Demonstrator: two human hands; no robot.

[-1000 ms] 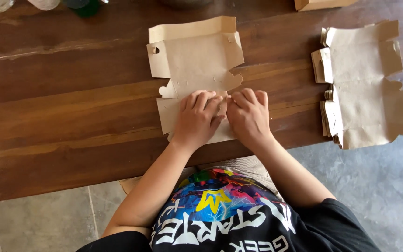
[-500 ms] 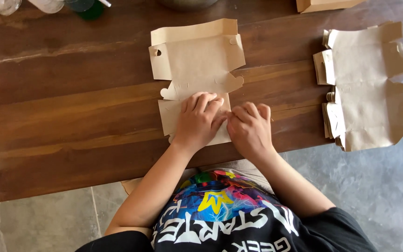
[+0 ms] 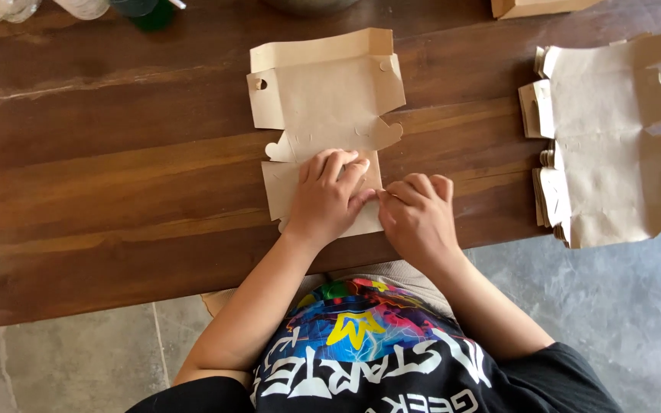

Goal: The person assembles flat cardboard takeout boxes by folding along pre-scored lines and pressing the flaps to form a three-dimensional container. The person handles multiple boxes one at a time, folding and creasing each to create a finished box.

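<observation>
A flat, die-cut sheet of matte brown cardboard (image 3: 323, 107), an unfolded box blank with tabs and scalloped edges, lies on a dark, streaky wooden table (image 3: 101, 199). The left hand (image 3: 329, 197) rests palm-down on the sheet's near panel, fingers close together and pressing flat. The right hand (image 3: 416, 216) sits just beside it at the panel's right edge, fingers curled, thumb and forefinger pinching the cardboard edge. A stack of similar blanks (image 3: 610, 138) lies well apart to the right. Below is grey stone floor (image 3: 606, 306).
</observation>
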